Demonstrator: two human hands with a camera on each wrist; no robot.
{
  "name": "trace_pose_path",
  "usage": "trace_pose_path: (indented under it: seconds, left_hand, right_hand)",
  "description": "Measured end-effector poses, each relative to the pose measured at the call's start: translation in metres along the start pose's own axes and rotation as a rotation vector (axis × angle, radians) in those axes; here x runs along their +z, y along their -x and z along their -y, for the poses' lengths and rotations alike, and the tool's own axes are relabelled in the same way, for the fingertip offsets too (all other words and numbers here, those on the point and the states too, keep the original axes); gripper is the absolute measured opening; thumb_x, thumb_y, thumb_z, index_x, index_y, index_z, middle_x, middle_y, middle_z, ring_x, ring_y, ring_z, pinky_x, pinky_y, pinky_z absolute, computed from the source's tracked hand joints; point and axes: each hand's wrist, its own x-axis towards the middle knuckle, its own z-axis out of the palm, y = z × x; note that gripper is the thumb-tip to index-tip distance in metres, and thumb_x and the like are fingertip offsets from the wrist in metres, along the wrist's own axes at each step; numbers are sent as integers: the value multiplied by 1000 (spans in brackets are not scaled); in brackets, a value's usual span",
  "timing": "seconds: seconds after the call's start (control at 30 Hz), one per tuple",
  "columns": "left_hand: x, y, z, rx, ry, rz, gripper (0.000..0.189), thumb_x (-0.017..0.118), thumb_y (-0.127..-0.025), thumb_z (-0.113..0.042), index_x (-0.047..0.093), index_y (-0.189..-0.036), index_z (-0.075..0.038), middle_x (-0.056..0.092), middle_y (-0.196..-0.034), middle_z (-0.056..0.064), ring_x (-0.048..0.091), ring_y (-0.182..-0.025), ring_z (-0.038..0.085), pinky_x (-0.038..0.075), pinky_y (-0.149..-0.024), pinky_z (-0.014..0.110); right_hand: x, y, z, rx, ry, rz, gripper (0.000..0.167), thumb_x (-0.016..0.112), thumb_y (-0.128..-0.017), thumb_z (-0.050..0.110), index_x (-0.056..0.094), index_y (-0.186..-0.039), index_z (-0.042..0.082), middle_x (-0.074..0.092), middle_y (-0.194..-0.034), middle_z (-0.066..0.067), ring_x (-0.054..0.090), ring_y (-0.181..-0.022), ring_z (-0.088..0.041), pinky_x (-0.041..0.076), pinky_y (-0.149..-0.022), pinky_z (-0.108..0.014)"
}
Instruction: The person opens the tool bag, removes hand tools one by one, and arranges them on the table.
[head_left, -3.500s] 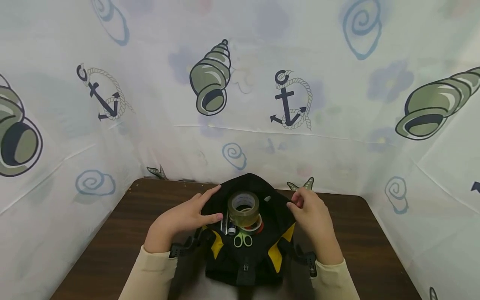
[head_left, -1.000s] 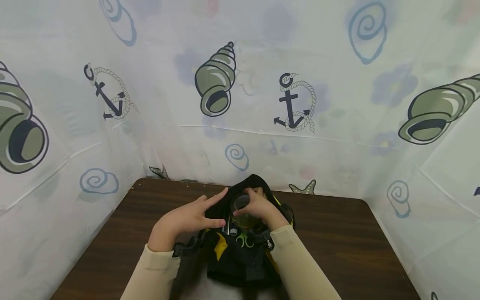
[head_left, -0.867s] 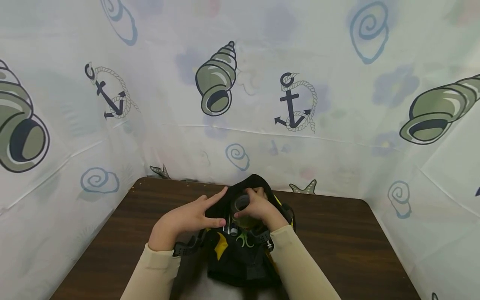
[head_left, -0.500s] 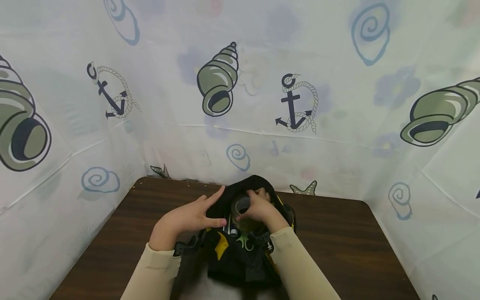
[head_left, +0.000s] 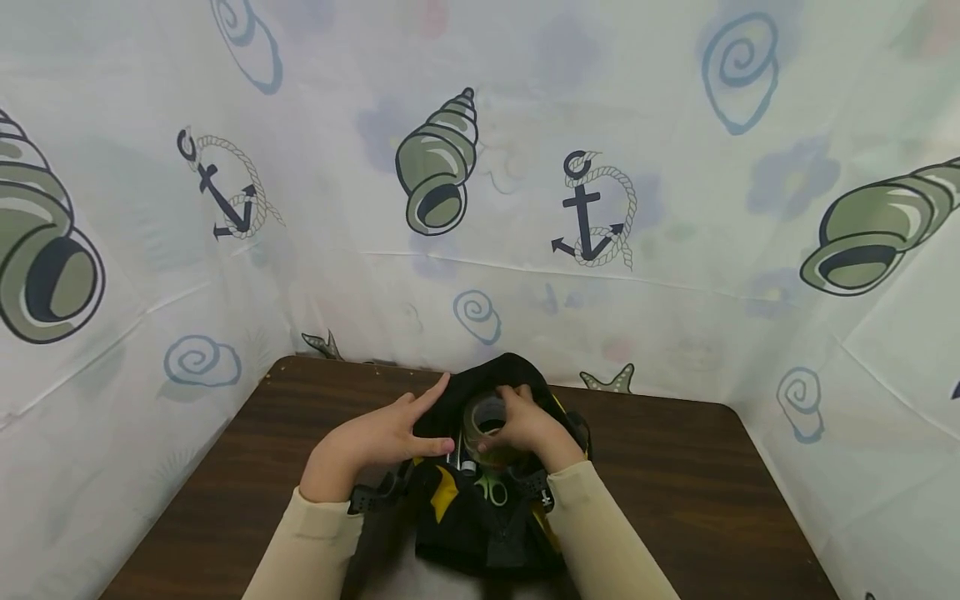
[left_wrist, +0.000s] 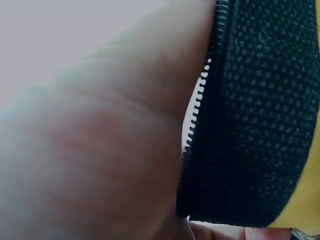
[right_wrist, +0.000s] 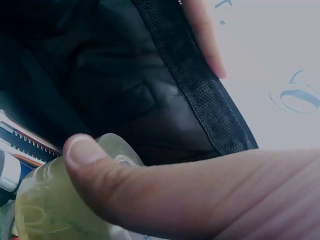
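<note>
A black and yellow zipped bag [head_left: 457,533] stands on the table with its top open. My left hand [head_left: 367,437] spreads against its left side, thumb and index finger extended along the mouth; the zip [left_wrist: 197,107] shows close up in the left wrist view. Inside the mouth, my right hand [head_left: 534,429] pinches a roll of clear packing tape [head_left: 474,437], thumb against the roll [right_wrist: 55,205]. Beside the roll are a box cutter [right_wrist: 27,142], a white-capped item [right_wrist: 9,172] and green-handled scissors [head_left: 495,492]. The far fingers of my right hand are partly hidden.
A dark wooden table [head_left: 675,500] carries the bag. Patterned white curtain [head_left: 510,308] closes in the back and both sides. A black webbing edge [right_wrist: 200,95] borders the bag's mouth.
Earlier my right hand was at the bag's right edge; it has since reached in to the tape roll. In the last half second it has shifted slightly towards me. The left hand barely moved.
</note>
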Motion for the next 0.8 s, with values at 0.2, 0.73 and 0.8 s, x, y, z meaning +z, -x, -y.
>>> trace_pose_path:
  seconds: [0.2,0.73,0.8]
  left_hand:
    - [0,0,1,-1,-4,-1,106,69,-96,-74,-1,-173,-53,14,-179,32,32,-159,58,36,-120,78]
    - [2,2,1,-23,-10,7,107,67,-95,-78,-3,-172,-53,12,-180,32,36,-157,59,39,-117,78]
    - [2,2,1,-23,-11,5,107,67,-95,-77,-4,-172,-53,13,-179,32,37,-157,59,39,-117,77]
  right_hand:
    - [0,2,-8,-7,-19,-7,118,100,-81,32,28,-171,4,24,-176,-29,43,-155,-49,44,-121,-64]
    - [10,7,-15,-94,-125,-68,115,105,-74,30,37,-167,21,54,-159,-17,60,-136,-38,53,-111,-61]
    - [9,8,-14,-113,-114,-72,116,105,-74,30,37,-167,21,54,-158,-18,61,-136,-38,53,-110,-61]
